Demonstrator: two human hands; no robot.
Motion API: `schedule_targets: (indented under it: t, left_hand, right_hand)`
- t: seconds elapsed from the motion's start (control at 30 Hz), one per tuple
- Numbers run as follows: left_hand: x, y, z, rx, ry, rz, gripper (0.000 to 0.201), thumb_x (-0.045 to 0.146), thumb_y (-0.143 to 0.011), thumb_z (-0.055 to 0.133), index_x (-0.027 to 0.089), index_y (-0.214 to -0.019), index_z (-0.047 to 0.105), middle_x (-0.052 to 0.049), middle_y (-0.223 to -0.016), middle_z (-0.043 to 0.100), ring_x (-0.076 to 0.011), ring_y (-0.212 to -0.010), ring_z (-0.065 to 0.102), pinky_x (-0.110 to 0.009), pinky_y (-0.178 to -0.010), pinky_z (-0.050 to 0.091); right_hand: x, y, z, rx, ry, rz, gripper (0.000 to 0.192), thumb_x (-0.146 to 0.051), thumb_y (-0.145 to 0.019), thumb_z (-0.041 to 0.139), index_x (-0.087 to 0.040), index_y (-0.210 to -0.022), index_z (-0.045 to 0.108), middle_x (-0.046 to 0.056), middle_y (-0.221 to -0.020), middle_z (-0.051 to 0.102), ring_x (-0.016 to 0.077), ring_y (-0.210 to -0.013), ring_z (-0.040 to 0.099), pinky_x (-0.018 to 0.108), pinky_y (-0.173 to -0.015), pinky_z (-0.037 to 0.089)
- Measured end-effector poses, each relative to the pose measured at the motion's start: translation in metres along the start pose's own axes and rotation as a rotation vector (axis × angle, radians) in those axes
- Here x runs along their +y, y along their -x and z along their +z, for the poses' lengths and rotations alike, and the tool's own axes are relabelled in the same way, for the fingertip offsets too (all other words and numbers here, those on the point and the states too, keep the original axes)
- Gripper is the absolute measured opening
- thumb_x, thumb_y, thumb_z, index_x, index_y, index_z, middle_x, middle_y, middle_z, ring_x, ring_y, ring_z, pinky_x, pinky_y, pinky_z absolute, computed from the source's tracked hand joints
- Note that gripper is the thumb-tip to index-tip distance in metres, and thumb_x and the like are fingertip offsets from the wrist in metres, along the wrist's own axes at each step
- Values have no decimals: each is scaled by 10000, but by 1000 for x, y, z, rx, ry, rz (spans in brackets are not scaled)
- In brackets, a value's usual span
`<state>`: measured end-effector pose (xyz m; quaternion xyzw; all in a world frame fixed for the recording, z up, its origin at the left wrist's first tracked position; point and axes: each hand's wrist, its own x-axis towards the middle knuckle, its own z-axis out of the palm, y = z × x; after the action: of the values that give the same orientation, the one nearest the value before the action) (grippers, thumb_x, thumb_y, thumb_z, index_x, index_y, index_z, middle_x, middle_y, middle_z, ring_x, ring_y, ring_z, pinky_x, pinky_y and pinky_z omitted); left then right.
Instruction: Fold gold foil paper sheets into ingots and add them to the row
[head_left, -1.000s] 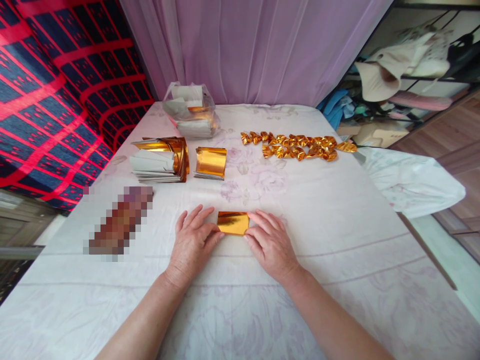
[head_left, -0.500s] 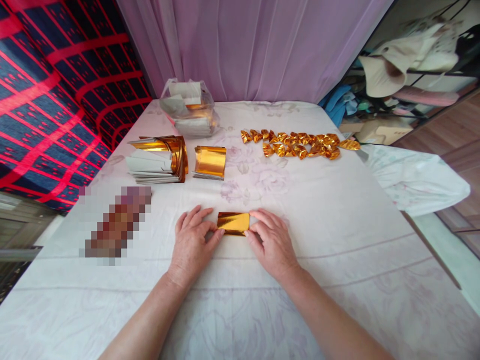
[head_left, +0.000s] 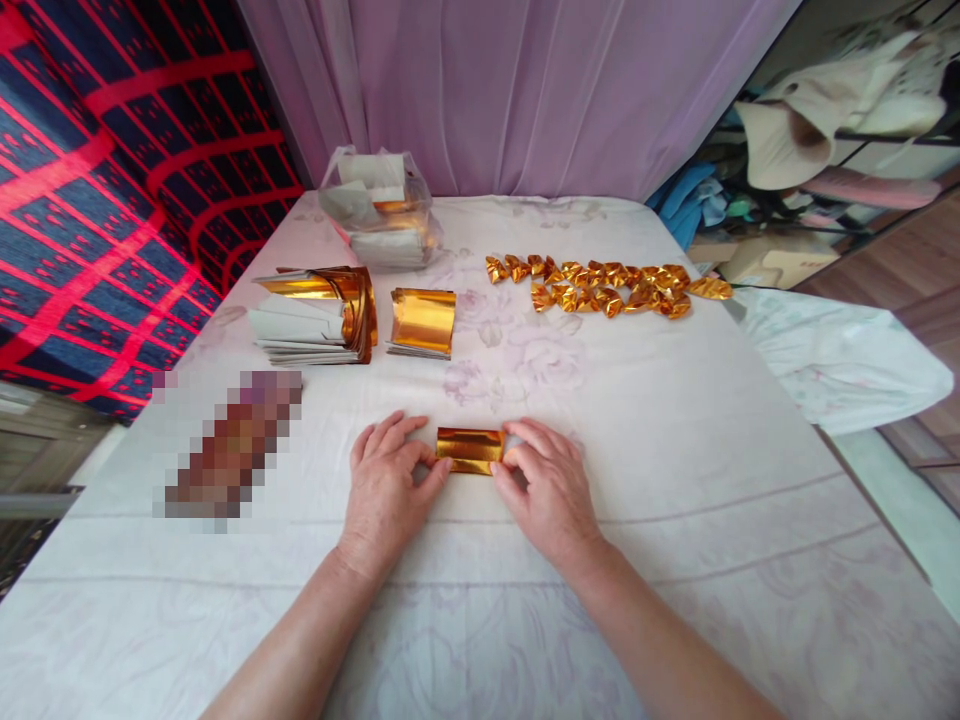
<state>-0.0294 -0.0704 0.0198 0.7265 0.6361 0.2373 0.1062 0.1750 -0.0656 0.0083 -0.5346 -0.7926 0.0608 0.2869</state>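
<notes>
- My left hand (head_left: 390,490) and right hand (head_left: 544,490) lie low on the white floral-print cloth covering the table (head_left: 675,480), one at each end of a small folded strip of shiny gold foil paper (head_left: 470,450).
- Grip, left: thumb and forefinger closed on the strip's 9 o'clock end. Grip, right: fingertips closed on the 3 o'clock end. Held from both ends, I judge, so the slick foil stays flat and its creases don't spring open.
- The strip sits dead centre, just ahead of my wrists; narrow, layered, mirror-bright with a dark fold line along it.
- At 11 o'clock: a fanned stack of grey-backed gold foil sheets (head_left: 315,320), edges curling up; thin, springy stock.
- Just to its 3 o'clock side: a smaller pile of gold foil rectangles (head_left: 422,322), bowed slightly, within easy reach of either hand.
- Further out at 12 o'clock: a clear crinkled plastic bag of more sheets (head_left: 379,215), against the mauve curtain (head_left: 525,90).
- At 1 o'clock: a row of small crumpled-looking folded gold foil pieces (head_left: 607,285), touching one another, well apart from the raw sheets, likely to keep the two sorts separate.
- At 9 o'clock, a blurred-out patch (head_left: 229,445); cannot tell what it is.
</notes>
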Motion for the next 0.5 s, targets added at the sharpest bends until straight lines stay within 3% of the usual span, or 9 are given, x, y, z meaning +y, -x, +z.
schedule_targets:
  t: [0.33, 0.5]
  left_hand:
    - [0, 0, 3, 56, -48, 52, 174, 299, -847, 668, 207, -712, 610, -75, -1191, 671, -321, -1223, 538, -553, -1036, 366]
    - [4, 5, -2, 140, -116, 138, 123, 305, -885, 632, 181, -885, 634, -126, -1171, 631, -296, -1067, 580, -491, -925, 455]
  right_hand:
    - [-2, -1, 2, 17, 34, 8, 184, -221, -868, 583, -224, -688, 549, 68, -1140, 688, 260, -1130, 584, 426, -942, 407]
    - [-2, -2, 2, 24, 41, 6, 179, -207, -856, 598, -223, -684, 551, 69, -1128, 691, 260, -1113, 590, 425, -926, 412]
